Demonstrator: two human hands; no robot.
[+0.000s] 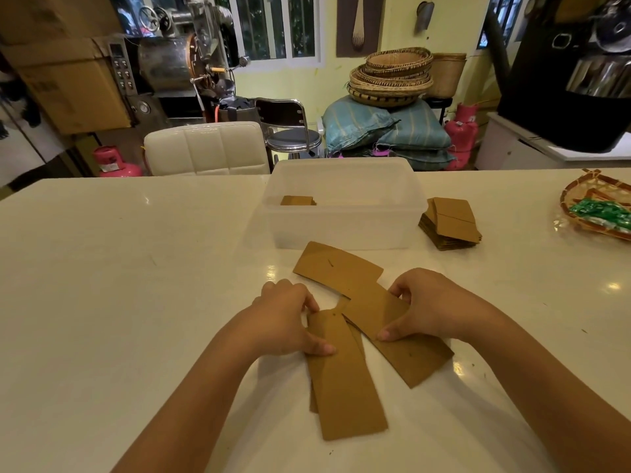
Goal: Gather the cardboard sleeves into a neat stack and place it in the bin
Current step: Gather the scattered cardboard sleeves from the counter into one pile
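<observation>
Two bare hands are down on the white table (102,268), both working a loose fan of brown cardboard sleeves. The left hand (283,319) has its thumb pressed on top of the near sleeve (345,380), the long one pointing back toward the camera, with fingers curled over its far end, so it's gripping that one. At least one more sleeve peeks out from under its left edge. The right hand (430,305) is pinching the slanted sleeve (403,346), thumb on top near the middle, fingers hooked round the far edge. That slanted one overlaps the top of the near one, and its far end lies over a third sleeve (338,268) that sits flat and untouched just in front of the bin.

The bin (341,227) is a clear plastic tub, standing past the hands in the middle of the table. A small stack of sleeves (297,200) is already inside at its back left. Just beside the tub on the right there's another pile of sleeves (450,223) on the table, a bit untidy on top. Far right edge, a woven tray (577,196) with green packets (604,213) in it.
</observation>
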